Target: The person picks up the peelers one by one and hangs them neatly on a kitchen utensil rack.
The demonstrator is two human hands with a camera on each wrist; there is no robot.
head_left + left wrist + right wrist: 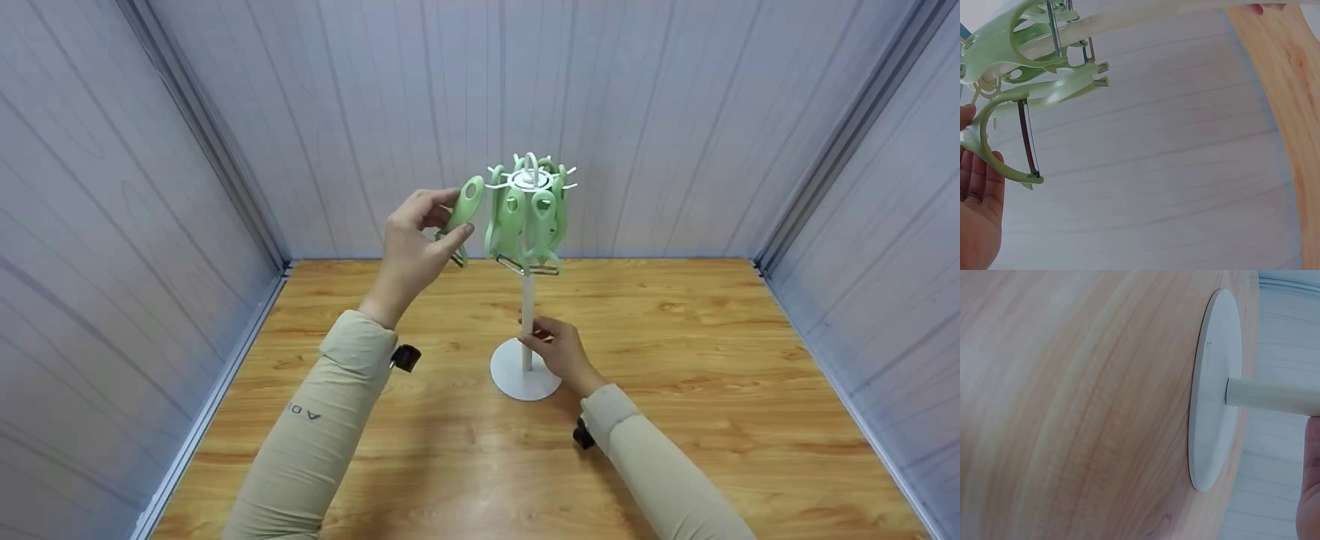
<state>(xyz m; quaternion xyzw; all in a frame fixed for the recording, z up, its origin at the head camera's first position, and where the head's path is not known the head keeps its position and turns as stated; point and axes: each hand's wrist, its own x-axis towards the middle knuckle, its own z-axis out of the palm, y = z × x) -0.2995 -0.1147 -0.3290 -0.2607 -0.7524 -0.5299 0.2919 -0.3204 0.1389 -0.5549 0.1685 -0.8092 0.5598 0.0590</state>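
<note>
Between thumb and fingers, my left hand [421,238] pinches a green peeler [470,196] just left of the rack's top. Its metal blade [1028,138] faces outward in the left wrist view. A white rack [527,300] with a ring of hooks [531,178] stands upright, and several green peelers [510,225] hang from it, blades down. Low on the post, my right hand [561,351] holds the rack with thumb and fingers. In the right wrist view, only part of that hand shows beside the post [1269,395]. The round base [1216,394] lies flat on the table.
The wooden table [675,420] carries the rack near its middle. Pale panel walls [420,90] rise behind and on both sides, joined by metal corner strips [202,135]. A black wrist device [406,358] sits at the left sleeve.
</note>
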